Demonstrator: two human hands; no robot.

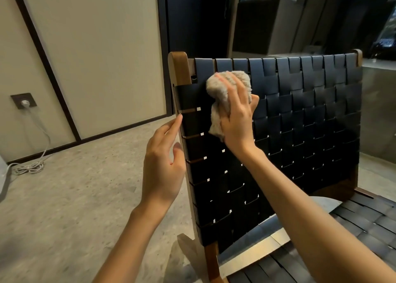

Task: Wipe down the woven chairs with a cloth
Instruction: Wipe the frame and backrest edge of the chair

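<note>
While the right hand (235, 119) clamps the bunched cloth (215, 117) against the weave, fingers fanned over it and thumb hooked round, it sits near the top corner at 10 o'clock. Most of the woven backrest (300, 115) lies off toward 3 and 5 o'clock, long axis 9 to 3. Left hand (162, 167), fingers straight, touches the wooden side post (179, 68) at 9 o'clock, likely steadying. Woven seat (342, 229) sits at 5 o'clock.

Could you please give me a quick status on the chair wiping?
Right hand holds cloth against chair back, near top corner. Left hand open, touching frame. Nothing in the way.
</note>
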